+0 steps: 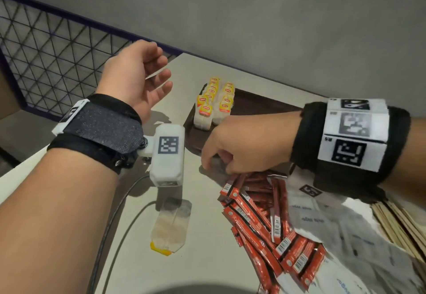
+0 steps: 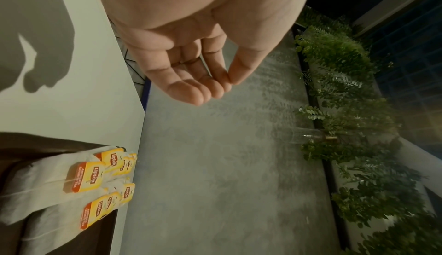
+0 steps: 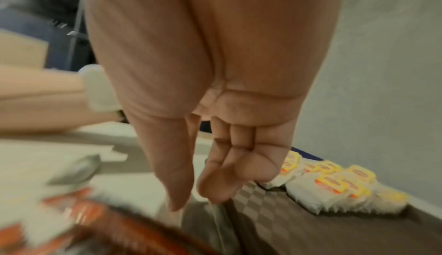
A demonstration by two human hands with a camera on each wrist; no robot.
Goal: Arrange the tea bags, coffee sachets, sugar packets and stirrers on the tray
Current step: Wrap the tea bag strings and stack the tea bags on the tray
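Two rows of yellow-tagged tea bags [image 1: 214, 104] [image 2: 86, 176] [image 3: 334, 189] stand at the far left end of the dark brown tray [image 1: 258, 107] [image 3: 299, 230]. One loose tea bag [image 1: 171, 224] lies on the table in front. Red coffee sachets [image 1: 260, 220] [image 3: 79, 208] are heaped to the right of it, then white sugar packets [image 1: 341, 231] and wooden stirrers [image 1: 401, 222]. My left hand [image 1: 159, 72] [image 2: 215, 87] hangs raised above the table's left edge, fingers relaxed, holding nothing. My right hand [image 1: 214, 162] [image 3: 196, 200] points its fingers down at the tray's near corner, just above the sachets; thumb and forefinger stay slightly apart.
The white table [image 1: 200, 259] ends against a grey wall behind the tray. A dark mesh railing [image 1: 46, 51] runs along the left. A cable [image 1: 119, 213] crosses the table near my left forearm. The right wrist view is blurred.
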